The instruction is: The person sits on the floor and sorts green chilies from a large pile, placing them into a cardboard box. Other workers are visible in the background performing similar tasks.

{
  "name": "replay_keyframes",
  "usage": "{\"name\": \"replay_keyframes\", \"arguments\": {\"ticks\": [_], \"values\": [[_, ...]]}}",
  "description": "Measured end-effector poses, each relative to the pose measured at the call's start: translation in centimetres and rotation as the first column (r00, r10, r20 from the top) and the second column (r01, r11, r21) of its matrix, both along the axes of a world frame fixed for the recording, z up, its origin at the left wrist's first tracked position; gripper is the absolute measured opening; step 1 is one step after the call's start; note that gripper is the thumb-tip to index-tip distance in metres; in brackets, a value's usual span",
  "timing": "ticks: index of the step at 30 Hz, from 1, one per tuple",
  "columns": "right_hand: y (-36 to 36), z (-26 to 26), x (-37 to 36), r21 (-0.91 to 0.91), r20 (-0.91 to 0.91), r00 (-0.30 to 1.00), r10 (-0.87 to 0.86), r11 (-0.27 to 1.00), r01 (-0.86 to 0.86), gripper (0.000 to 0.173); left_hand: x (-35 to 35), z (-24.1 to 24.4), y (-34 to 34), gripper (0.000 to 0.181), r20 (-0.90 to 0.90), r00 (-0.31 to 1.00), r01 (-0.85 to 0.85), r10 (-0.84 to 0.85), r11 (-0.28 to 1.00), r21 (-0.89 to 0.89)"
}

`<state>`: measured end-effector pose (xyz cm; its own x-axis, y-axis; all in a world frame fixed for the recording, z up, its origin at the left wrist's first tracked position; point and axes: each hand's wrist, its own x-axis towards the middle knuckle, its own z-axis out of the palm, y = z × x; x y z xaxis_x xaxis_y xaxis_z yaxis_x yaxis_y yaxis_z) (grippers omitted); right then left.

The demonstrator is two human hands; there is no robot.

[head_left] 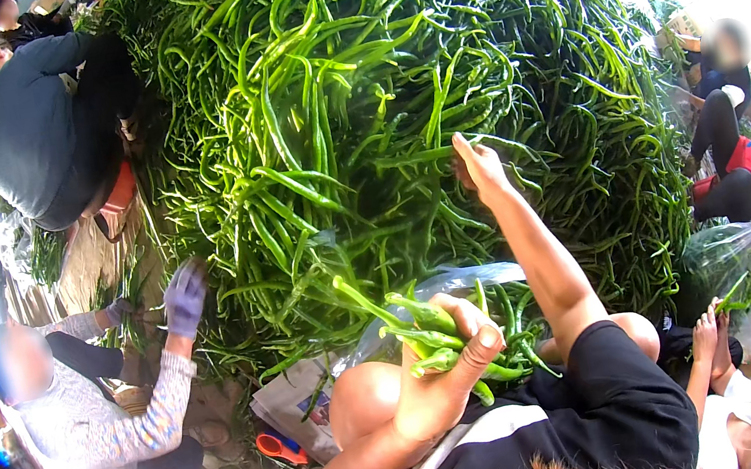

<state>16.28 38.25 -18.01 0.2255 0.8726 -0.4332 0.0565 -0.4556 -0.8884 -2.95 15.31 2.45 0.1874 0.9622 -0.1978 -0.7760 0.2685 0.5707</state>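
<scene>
A huge heap of long green chili peppers (358, 107) rises in front of me. My left hand (443, 383) is closed around a bunch of green peppers (425, 332), held above my lap with their stem ends pointing up and left. Stretched out over the heap, my right hand (479, 166) has its fingertips on one long pepper (418, 156), which lies sideways among the others. Between my knees is a clear plastic bag (475, 274) with its mouth spread. Loose peppers (523, 336) show in it, partly hidden behind my left hand.
Printed paper (291, 404) and a red plastic object (280, 448) lie left of my knee. A co-worker's gloved hand (186, 297) is at the heap's left edge. On the right, another person's hands (709, 331) hold peppers near a filled clear bag (729, 264). More people sit around the heap.
</scene>
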Motion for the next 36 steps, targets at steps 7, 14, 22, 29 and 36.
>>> {"name": "replay_keyframes", "arguments": {"ticks": [7, 14, 22, 29, 36], "values": [[0.9, 4.1, -1.8, 0.207, -0.445, 0.865, -0.230, 0.914, 0.350, 0.016, -0.2, 0.2, -0.2, 0.021, -0.033, 0.999, -0.041, 0.042, 0.999, 0.018], [6.3, 3.1, -2.9, 0.114, 0.781, 0.620, 0.070, 0.961, -0.252, 0.048, 0.8, -1.0, 0.2, 0.015, -0.024, 0.997, -0.074, 0.075, 0.995, 0.069], [-1.6, 16.8, 3.7, 0.172, -0.094, 0.857, 0.506, 0.856, -0.487, 0.027, -1.1, -2.6, 2.1, 0.021, 0.022, 0.992, -0.122, 0.123, 0.990, -0.069], [-15.7, 21.9, -1.3, -0.035, 0.028, 0.493, 0.870, 0.493, -0.869, 0.031, 0.0, -4.4, 4.2, 0.035, -0.140, 0.984, -0.138, 0.112, 0.973, -0.188], [-20.1, 20.9, 0.6, -0.037, -0.344, 0.612, 0.712, 0.640, -0.767, 0.030, 0.8, -6.7, 2.2, 0.030, -0.027, 1.000, 0.006, -0.011, 0.984, -0.178]]}}
